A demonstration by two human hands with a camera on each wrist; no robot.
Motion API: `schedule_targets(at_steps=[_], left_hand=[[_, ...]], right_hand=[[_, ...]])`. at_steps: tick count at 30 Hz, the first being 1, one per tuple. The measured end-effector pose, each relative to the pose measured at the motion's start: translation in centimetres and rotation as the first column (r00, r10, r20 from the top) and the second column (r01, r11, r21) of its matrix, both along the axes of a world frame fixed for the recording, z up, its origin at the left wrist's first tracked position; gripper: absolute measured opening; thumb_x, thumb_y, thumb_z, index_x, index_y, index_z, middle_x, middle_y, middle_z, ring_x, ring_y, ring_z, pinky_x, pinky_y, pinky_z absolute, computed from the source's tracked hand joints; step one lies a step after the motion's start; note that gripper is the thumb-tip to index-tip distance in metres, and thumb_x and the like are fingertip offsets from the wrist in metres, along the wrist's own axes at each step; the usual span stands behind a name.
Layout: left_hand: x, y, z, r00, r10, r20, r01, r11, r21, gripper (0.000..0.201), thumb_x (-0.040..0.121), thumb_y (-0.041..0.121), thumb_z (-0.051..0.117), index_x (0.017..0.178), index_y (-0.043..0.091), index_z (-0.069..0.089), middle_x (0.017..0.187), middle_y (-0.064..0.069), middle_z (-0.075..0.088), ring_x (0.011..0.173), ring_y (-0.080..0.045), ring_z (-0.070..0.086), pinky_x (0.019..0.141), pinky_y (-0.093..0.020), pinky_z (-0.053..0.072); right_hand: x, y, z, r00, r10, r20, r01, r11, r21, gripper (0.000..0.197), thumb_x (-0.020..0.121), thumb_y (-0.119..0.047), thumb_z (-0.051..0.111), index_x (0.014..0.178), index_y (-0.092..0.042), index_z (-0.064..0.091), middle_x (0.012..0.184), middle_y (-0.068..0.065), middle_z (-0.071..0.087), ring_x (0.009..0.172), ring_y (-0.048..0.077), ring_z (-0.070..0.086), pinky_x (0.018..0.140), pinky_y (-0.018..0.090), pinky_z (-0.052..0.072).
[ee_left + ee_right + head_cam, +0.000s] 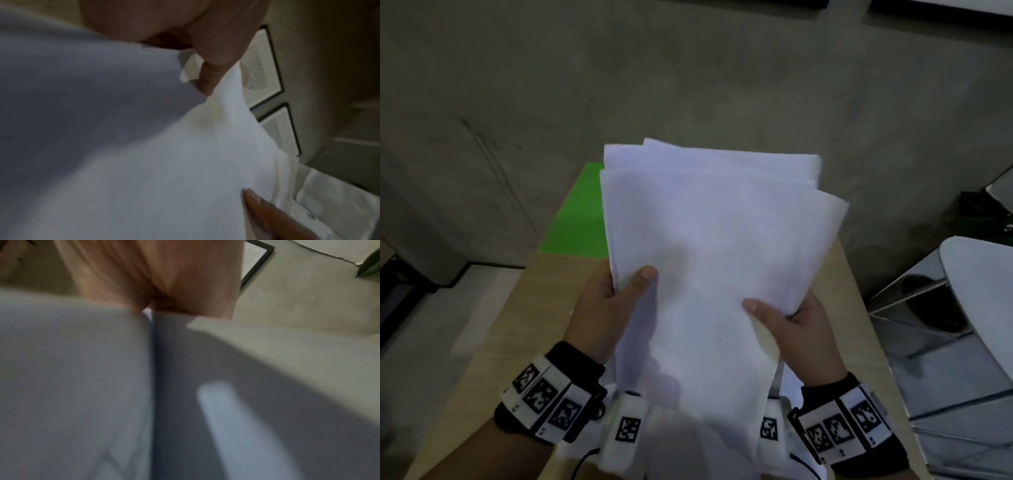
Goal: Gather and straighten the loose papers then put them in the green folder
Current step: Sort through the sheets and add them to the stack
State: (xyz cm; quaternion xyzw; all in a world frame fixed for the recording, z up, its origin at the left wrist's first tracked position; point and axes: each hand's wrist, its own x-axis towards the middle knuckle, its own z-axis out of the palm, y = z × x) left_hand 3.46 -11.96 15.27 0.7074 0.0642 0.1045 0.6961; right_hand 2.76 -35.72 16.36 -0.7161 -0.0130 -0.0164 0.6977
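A loose stack of white papers (715, 240) is held up above the wooden table (541, 294), its top edges fanned and uneven. My left hand (613, 298) grips the stack's left edge, thumb on top. My right hand (787, 318) grips the right edge the same way. The green folder (578, 216) lies on the table's far left, mostly hidden behind the sheets. In the left wrist view the papers (144, 146) fill the frame below my left hand (205, 56), with a fingertip of the other hand (259, 206) touching them. In the right wrist view the papers (82, 378) are blurred under my right hand (164, 288).
A grey concrete wall (688, 85) rises behind the table. A white chair (979, 291) with metal legs stands to the right. Framed pictures (265, 68) hang on the wall in the left wrist view. A green plant leaf (370, 267) shows at the right.
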Motion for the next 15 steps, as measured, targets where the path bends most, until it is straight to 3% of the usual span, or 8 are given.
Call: schedule_targets(at_steps=[3, 5, 6, 7, 9, 10, 12, 15], left_hand=[[-1.1, -0.5, 1.4, 0.993, -0.052, 0.109, 0.049, 0.998, 0.031, 0.019, 0.077, 0.006, 0.076, 0.087, 0.021, 0.069, 0.073, 0.029, 0.072, 0.074, 0.015, 0.066, 0.062, -0.003, 0.048], [-1.4, -0.6, 1.8, 0.986, -0.073, 0.149, 0.070, 0.997, 0.025, 0.025, 0.070, 0.006, 0.080, 0.087, 0.021, 0.069, 0.075, 0.030, 0.073, 0.077, 0.015, 0.066, 0.065, -0.003, 0.049], [-1.5, -0.6, 1.9, 0.984, -0.086, 0.155, 0.083, 0.996, 0.026, 0.026, 0.070, 0.005, 0.079, 0.088, 0.021, 0.068, 0.076, 0.030, 0.073, 0.078, 0.014, 0.067, 0.066, -0.003, 0.049], [-1.4, -0.5, 1.9, 0.981, -0.100, 0.164, 0.095, 0.995, 0.037, 0.027, 0.070, 0.005, 0.080, 0.089, 0.020, 0.068, 0.078, 0.029, 0.073, 0.078, 0.013, 0.067, 0.066, -0.004, 0.050], [-1.2, -0.3, 2.0, 0.973, -0.130, 0.188, 0.120, 0.991, 0.063, 0.028, 0.069, 0.013, 0.083, 0.092, 0.017, 0.070, 0.083, 0.022, 0.075, 0.081, 0.006, 0.070, 0.068, -0.008, 0.052], [-1.0, -0.3, 1.9, 0.973, -0.131, 0.192, 0.121, 0.991, 0.065, 0.030, 0.069, 0.018, 0.084, 0.094, 0.012, 0.070, 0.087, 0.015, 0.076, 0.081, 0.002, 0.070, 0.068, -0.010, 0.052], [-0.8, -0.5, 1.7, 0.975, -0.101, 0.196, 0.092, 0.994, 0.054, 0.040, 0.067, 0.028, 0.080, 0.096, 0.002, 0.070, 0.090, 0.003, 0.076, 0.077, -0.004, 0.071, 0.065, -0.015, 0.053], [-0.7, -0.9, 1.8, 0.973, -0.062, 0.222, 0.062, 0.998, 0.007, 0.029, 0.072, 0.016, 0.077, 0.090, -0.006, 0.072, 0.082, 0.003, 0.077, 0.072, -0.006, 0.071, 0.062, -0.017, 0.054]], right_hand=[[-0.1, -0.3, 0.2, 0.992, -0.113, 0.058, 0.111, 0.993, 0.035, 0.009, 0.074, -0.013, 0.075, 0.083, -0.016, 0.075, 0.078, -0.008, 0.076, 0.074, 0.006, 0.071, 0.063, 0.021, 0.054], [-0.6, -0.3, 0.2, 0.989, -0.124, 0.077, 0.116, 0.989, 0.095, 0.021, 0.062, -0.029, 0.084, 0.077, -0.018, 0.076, 0.073, -0.008, 0.076, 0.070, 0.006, 0.071, 0.059, 0.018, 0.054], [-0.7, -0.2, 0.0, 0.989, -0.117, 0.086, 0.108, 0.989, 0.102, 0.031, 0.058, -0.032, 0.086, 0.082, -0.016, 0.076, 0.076, -0.009, 0.076, 0.073, 0.006, 0.072, 0.061, 0.017, 0.054], [-0.8, -0.2, 0.0, 0.991, -0.110, 0.079, 0.100, 0.987, 0.124, 0.034, 0.061, -0.028, 0.085, 0.088, -0.012, 0.073, 0.077, -0.012, 0.076, 0.075, 0.003, 0.072, 0.062, 0.014, 0.053], [-0.9, 0.0, -0.1, 0.997, -0.048, 0.066, 0.036, 0.985, 0.171, 0.023, 0.071, -0.002, 0.073, 0.090, -0.011, 0.065, 0.074, -0.018, 0.075, 0.073, -0.004, 0.070, 0.062, 0.010, 0.051], [-0.9, 0.1, -0.2, 0.997, -0.024, 0.077, 0.010, 0.984, 0.177, 0.027, 0.070, 0.005, 0.069, 0.090, -0.013, 0.063, 0.074, -0.018, 0.075, 0.072, -0.004, 0.069, 0.062, 0.011, 0.052], [-0.7, 0.5, -0.3, 0.995, -0.014, 0.096, 0.001, 0.991, 0.132, 0.032, 0.065, -0.001, 0.072, 0.091, -0.019, 0.065, 0.079, -0.014, 0.076, 0.076, 0.001, 0.070, 0.065, 0.016, 0.054], [-0.4, 0.9, -0.3, 0.984, -0.102, 0.144, 0.084, 0.989, 0.123, 0.023, 0.066, -0.002, 0.075, 0.079, -0.021, 0.073, 0.075, -0.015, 0.076, 0.072, 0.000, 0.070, 0.064, 0.016, 0.054]])
